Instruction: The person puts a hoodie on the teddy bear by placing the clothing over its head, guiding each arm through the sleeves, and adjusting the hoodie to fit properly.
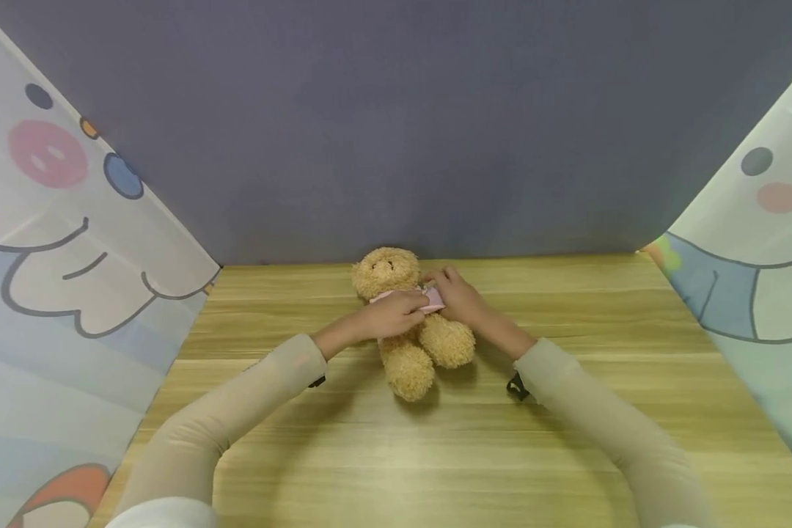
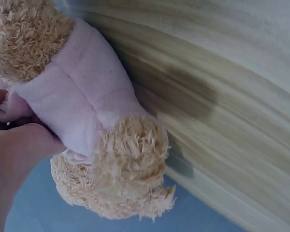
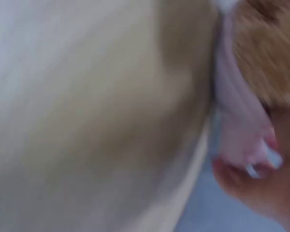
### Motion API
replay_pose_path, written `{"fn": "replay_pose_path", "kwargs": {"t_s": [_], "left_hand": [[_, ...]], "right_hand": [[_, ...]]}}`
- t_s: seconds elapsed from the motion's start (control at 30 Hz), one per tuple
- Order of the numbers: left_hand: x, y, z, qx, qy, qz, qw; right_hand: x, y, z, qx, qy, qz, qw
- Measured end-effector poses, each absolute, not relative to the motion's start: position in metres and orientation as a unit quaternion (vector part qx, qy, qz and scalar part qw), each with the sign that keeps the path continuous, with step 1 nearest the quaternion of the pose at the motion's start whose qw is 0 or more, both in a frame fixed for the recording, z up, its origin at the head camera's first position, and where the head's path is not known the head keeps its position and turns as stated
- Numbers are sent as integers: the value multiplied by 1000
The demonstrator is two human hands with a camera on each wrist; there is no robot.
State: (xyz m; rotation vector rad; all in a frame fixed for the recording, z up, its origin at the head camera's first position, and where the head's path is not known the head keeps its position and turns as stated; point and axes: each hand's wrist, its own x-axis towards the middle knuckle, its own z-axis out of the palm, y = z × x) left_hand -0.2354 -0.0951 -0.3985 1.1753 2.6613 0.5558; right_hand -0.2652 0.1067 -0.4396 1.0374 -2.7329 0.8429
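A curly tan teddy bear lies on its back on the table, its head toward the back panel and its legs toward me. It wears a pink garment, which wraps its side in the left wrist view. My left hand reaches across the bear's belly and pinches a fold of the garment's front between thumb and fingers. On the bear's other side, my right hand grips the garment's edge. Blurred pink cloth shows between the right thumb and fingers in the right wrist view. Both hands partly hide the bear's middle.
The wood-grain table ends at a dark grey upright panel just behind the bear's head. Cartoon-printed white sheets flank it, one at the left and one at the right. Black straps show near both wrists.
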Motion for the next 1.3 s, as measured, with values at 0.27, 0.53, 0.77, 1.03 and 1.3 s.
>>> {"fn": "replay_pose_path", "kwargs": {"t_s": [0.27,0.53,0.77,1.03,1.3], "left_hand": [[-242,-109,-393,412,887,198,69],[-245,-111,-399,445,875,177,65],[-242,-111,-402,463,871,159,46],[-225,-109,-404,502,855,130,16],[-191,-113,-399,472,880,-35,-46]], "right_hand": [[-278,149,-406,404,-827,374,-111],[-275,149,-407,404,-842,345,-95],[-270,145,-417,405,-851,333,-20],[-277,145,-430,307,-897,314,58],[-284,142,-441,332,-879,327,100]]}}
